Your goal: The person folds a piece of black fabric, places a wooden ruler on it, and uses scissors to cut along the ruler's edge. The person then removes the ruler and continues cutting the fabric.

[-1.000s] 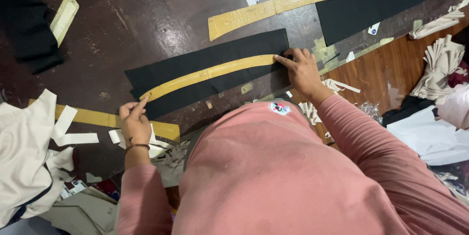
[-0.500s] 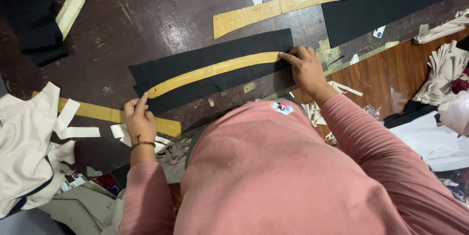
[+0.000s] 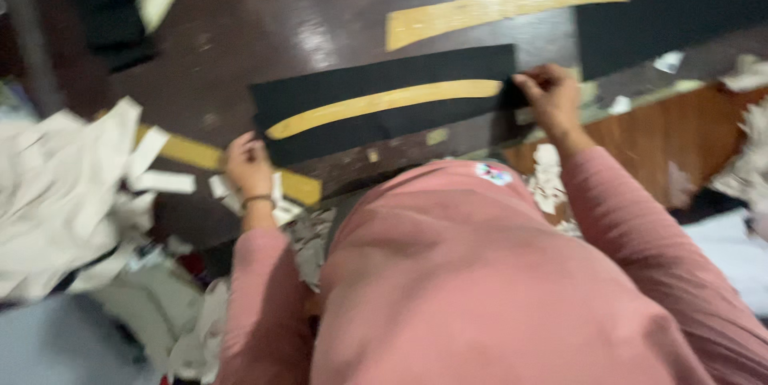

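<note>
A long black fabric strip (image 3: 360, 81) lies on the dark table (image 3: 264, 25). A curved yellow template (image 3: 384, 101) rests along the strip. My left hand (image 3: 248, 165) sits at the strip's lower left corner, fingertips touching its edge, just below the template's left tip. My right hand (image 3: 548, 97) is at the strip's right end, fingers curled and pinching the fabric beside the template's end. My pink sleeves and body fill the lower part of the view. The picture is blurred by motion.
A second, straighter yellow template (image 3: 504, 5) lies beyond the strip. Another yellow strip (image 3: 192, 153) runs under my left hand. White scraps (image 3: 64, 185) pile at the left. A large black cloth (image 3: 680, 1) covers the far right, next to a wooden surface (image 3: 664, 145).
My left hand has slid off the template's left tip down to the fabric's corner. My right hand's fingers went from flat on the template's end to curled on the strip's end.
</note>
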